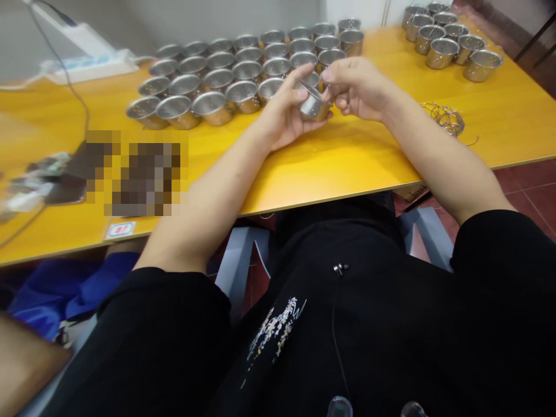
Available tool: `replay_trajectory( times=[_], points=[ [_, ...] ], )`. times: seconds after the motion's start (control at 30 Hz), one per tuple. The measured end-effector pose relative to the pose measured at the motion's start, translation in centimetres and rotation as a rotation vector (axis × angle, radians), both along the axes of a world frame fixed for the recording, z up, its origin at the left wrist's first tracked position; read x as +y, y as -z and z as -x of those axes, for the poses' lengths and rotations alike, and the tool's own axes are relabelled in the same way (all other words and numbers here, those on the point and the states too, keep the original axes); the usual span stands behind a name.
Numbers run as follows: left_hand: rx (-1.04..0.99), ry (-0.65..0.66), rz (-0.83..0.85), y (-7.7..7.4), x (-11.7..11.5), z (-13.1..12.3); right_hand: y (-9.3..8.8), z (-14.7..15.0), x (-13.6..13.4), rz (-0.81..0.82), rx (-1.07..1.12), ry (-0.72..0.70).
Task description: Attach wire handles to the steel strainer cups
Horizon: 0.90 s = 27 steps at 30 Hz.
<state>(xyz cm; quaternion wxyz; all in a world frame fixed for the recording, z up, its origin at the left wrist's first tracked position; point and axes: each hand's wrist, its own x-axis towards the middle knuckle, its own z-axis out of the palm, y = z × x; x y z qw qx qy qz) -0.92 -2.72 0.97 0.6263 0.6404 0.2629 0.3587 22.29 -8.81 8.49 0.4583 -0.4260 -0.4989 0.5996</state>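
A yellow desk [339, 162] spreads beneath everything, its near edge crossed by both forearms. Rows of metal cups [212, 109] fill its far edge, left of centre, crowding the space just behind the hands; the left hand covers part of the front row. A smaller cluster of cups [442, 53] stands at the far right corner. Toward the far left corner lies a white power strip [93, 66]. A pixelated dark item [145, 179] sits by the near edge, left of the left forearm. The left grip [297, 104] is closed around a tilted cup [315, 109], above the desk's middle; the right grip [330, 87] is narrow at its rim, whether pinching anything I cannot tell. Tangled wire pieces [447, 120] lie beyond the right forearm. A small card [121, 230] marks the near edge, leftward.
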Motion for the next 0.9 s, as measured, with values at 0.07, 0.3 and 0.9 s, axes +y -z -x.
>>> replay_trajectory(
  times=[0.07,0.3,0.9],
  points=[
    [0.024,-0.012,0.003,-0.2,-0.3,-0.1,0.1,0.0,0.0,0.014,0.011,-0.007],
    [-0.03,0.025,0.037,-0.2,-0.9,0.0,0.1,0.1,0.0,0.015,0.035,-0.044],
    [-0.05,-0.057,-0.489,1.4,1.3,0.0,0.1,0.6,-0.3,-0.094,0.015,0.042]
  ],
)
